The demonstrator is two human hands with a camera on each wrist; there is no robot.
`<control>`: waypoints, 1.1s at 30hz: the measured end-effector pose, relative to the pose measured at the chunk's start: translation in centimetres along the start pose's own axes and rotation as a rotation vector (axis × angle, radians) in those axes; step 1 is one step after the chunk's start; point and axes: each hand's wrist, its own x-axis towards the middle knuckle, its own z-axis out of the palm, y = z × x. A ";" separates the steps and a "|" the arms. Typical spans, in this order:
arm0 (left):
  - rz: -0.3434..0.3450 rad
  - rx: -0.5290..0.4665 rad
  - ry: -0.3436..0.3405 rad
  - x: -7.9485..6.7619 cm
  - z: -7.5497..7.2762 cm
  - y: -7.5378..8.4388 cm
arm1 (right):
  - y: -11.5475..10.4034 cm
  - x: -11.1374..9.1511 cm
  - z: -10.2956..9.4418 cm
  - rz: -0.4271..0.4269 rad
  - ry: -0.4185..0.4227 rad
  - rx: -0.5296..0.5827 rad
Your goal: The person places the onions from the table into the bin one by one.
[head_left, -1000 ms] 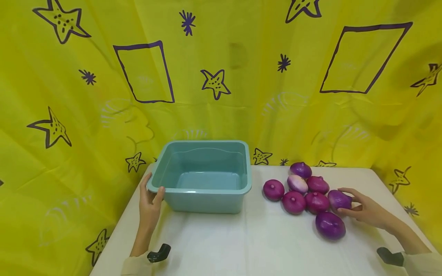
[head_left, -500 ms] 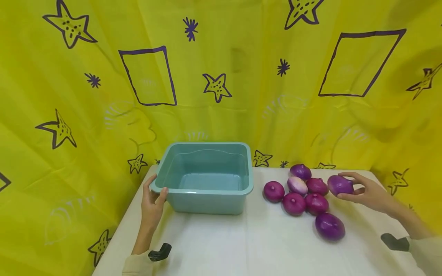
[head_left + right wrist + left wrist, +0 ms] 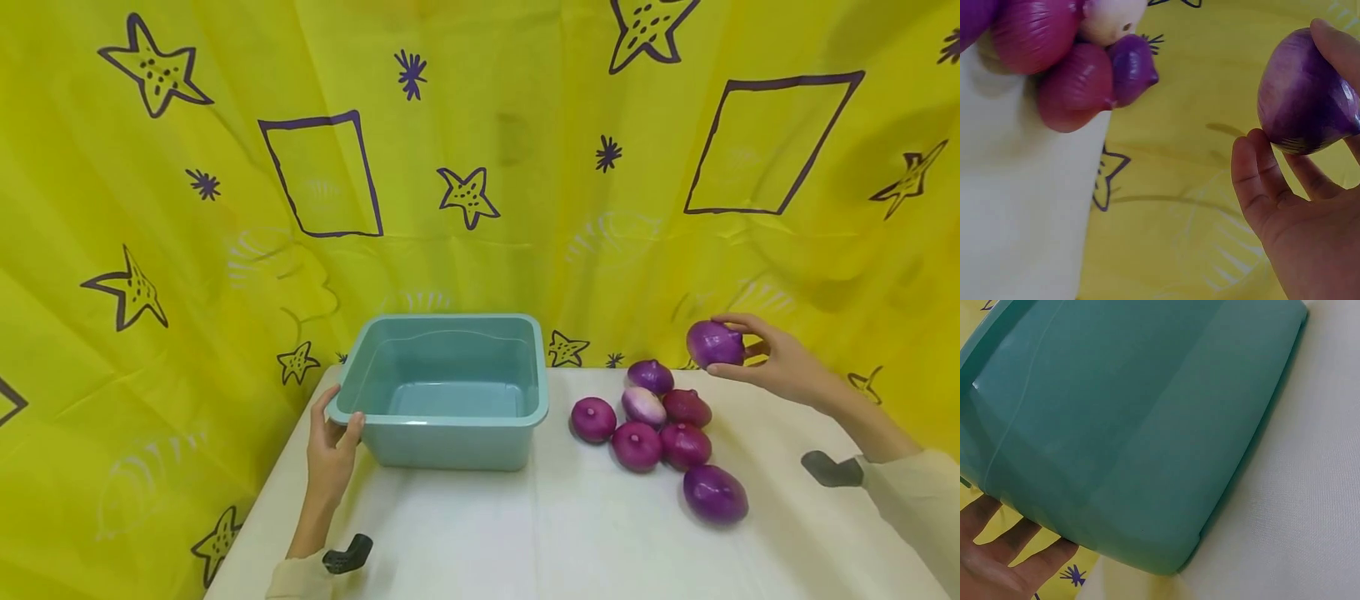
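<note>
My right hand [image 3: 783,371] holds a purple onion [image 3: 707,344] in the air, above the back right of the table. In the right wrist view the thumb and fingertips pinch this onion [image 3: 1300,94] by its sides. Below and to its left, several more onions lie grouped on the table, among them a white-and-purple onion [image 3: 643,406], a magenta onion [image 3: 636,446] and a dark purple onion [image 3: 715,495] nearest the front. My left hand [image 3: 330,454] grips the front left corner of a teal plastic basin [image 3: 450,447], whose visible inside holds nothing.
A white-covered table [image 3: 465,533] carries the basin on its left and the onions on its right. Behind and around it hangs a yellow curtain [image 3: 465,275] with drawn stars and frames.
The right hand has lifted the purple onion off the table beside the group and moved it up and slightly left. The left hand has stayed on the basin's corner.
</note>
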 end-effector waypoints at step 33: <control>0.017 0.108 0.055 -0.1 0.2 0.3 | -15.5 14.8 8.3 -0.277 -0.307 0.047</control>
